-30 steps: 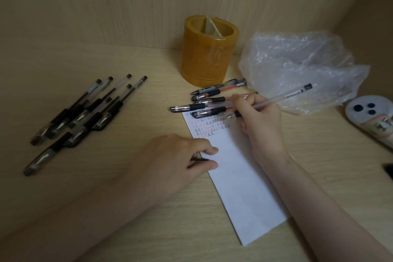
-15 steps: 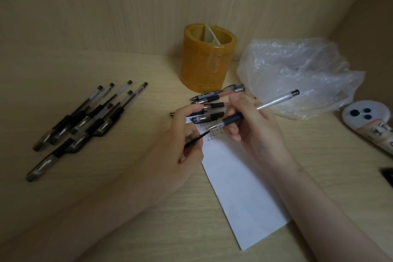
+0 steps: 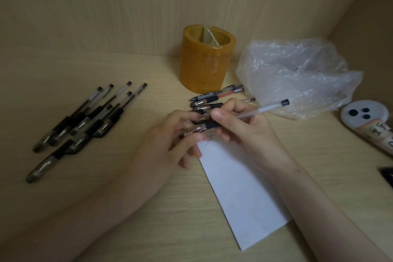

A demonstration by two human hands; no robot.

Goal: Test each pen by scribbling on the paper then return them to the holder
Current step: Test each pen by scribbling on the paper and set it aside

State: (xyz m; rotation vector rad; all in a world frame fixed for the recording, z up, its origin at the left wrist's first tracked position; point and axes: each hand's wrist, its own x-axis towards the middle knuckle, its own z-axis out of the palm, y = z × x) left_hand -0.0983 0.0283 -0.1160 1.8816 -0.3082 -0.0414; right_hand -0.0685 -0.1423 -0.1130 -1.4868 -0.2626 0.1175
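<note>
the step in hand looks like capping the tested pen [image 3: 261,109]. the right hand [image 3: 240,127] grips it near the black grip, fingers curled round the barrel, its back end pointing up toward the plastic bag [image 3: 297,74]. the left hand [image 3: 170,140] meets it at the tip, fingers pinched round the cap [image 3: 196,129]; the fingers cover most of it, so i cannot tell whether it is seated.

to do it well, hold the barrel steady and push the cap straight along its line until it seats, keeping the tip off the paper [image 3: 244,193]. then the pen should go into the holder [image 3: 207,59], which stands behind with no pens showing above its rim. other pens lie just before it [image 3: 212,100] and in a pile on the left [image 3: 85,121].

a second ago the right hand was scribbling at the top of the paper while the left rested on the sheet. half a second ago both had lifted, cap and tip a little apart. now they meet.
</note>
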